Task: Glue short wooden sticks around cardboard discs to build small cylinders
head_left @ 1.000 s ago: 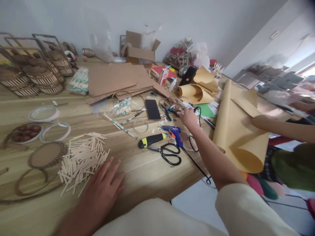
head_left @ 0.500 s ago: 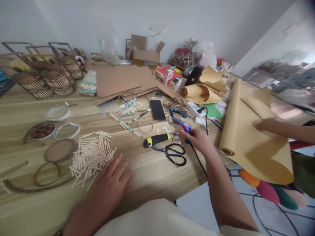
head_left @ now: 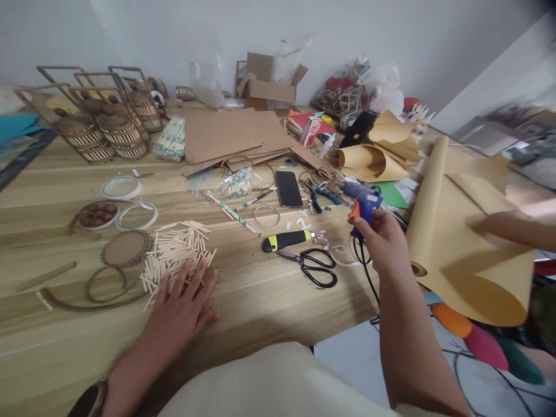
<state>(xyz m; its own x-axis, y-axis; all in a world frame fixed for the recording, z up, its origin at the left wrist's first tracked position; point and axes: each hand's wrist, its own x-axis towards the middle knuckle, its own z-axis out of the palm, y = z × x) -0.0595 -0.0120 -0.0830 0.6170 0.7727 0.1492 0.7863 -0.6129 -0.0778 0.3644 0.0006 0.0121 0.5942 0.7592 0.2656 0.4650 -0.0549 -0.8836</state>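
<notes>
There it was — the right hand (head_left: 386, 240) had the blue glue gun (head_left: 367, 200) gripped by its handle, the black cord (head_left: 369, 281) hanging below! Across the wooden table (head_left: 245, 284), the left hand (head_left: 180, 304) lay spread over the near edge of a heap of pale sticks (head_left: 174, 249). Between the hands sat black-handled scissors (head_left: 301, 259), just beside a black-and-yellow cutter (head_left: 286, 240), with a phone (head_left: 289, 189) and blue-handled pliers (head_left: 317, 202) farther back. Out left, brown balls (head_left: 99, 216) bunched near a cardboard disc (head_left: 127, 249) — and on the right, another person's arm (head_left: 515, 230) reached over brown paper (head_left: 473, 260).
</notes>
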